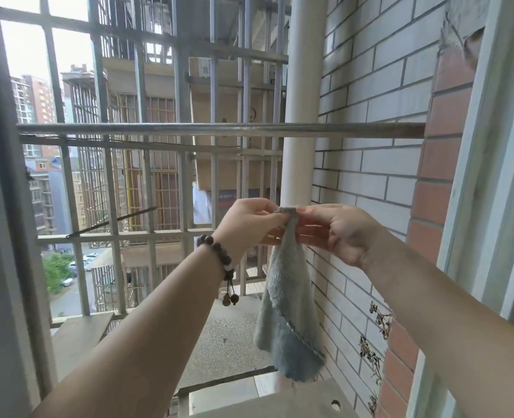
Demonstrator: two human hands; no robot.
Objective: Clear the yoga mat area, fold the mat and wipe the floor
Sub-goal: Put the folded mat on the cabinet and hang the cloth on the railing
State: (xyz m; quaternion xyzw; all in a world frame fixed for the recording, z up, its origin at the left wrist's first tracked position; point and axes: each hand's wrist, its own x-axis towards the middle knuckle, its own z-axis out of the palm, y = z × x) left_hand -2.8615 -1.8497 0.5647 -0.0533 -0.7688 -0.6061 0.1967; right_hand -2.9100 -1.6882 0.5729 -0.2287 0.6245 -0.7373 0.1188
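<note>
A grey-blue fluffy cloth point(289, 315) hangs down from my two hands in front of an open window. My left hand point(246, 224), with a bead bracelet on its wrist, pinches the cloth's top corner from the left. My right hand point(337, 233) pinches the same corner from the right, fingertips meeting the left ones. Both hands are below a horizontal steel rail point(219, 129). The yoga mat and the floor are out of view.
A metal security grille point(147, 176) closes off the window, with buildings and a street far below. A white pipe point(302, 101) runs down beside a brick wall point(379, 116). A white window frame point(491, 176) stands at the right. A grey ledge point(280, 399) lies underneath.
</note>
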